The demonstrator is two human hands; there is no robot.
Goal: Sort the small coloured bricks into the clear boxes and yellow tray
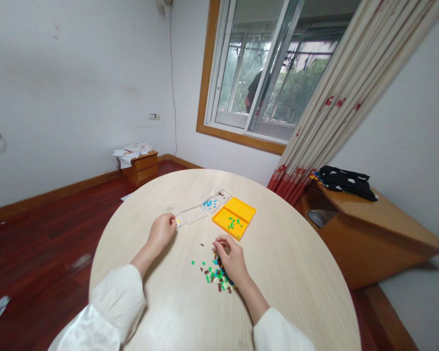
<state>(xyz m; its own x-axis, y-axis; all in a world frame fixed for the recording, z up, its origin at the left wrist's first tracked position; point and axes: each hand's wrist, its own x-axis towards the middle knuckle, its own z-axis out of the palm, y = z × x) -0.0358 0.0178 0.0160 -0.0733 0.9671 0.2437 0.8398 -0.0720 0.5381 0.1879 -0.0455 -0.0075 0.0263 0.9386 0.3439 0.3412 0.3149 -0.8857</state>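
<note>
My left hand [163,229] is closed in a pinch over a small clear tray [182,222] with yellow pieces at the left end of a row. Whatever its fingertips hold is hidden. My right hand [231,256], fingers curled together, hovers at the top of a loose pile of small building bricks [219,278] in green, brown, blue, yellow and cream. I cannot make out what is between its fingertips. An open orange case [242,208] with green bricks lies beyond it. The row continues with a clear tray [193,214] of pale pieces, one of blue bricks [209,204], and one of brown bricks [221,195].
All of this lies on a round pale wooden table [289,273]. A few stray bricks [193,263] lie left of the pile. Behind are a window [263,73], a curtain [336,97] and a low drawer cabinet [146,165]. A wooden desk [380,234] with folded cloth stands at right.
</note>
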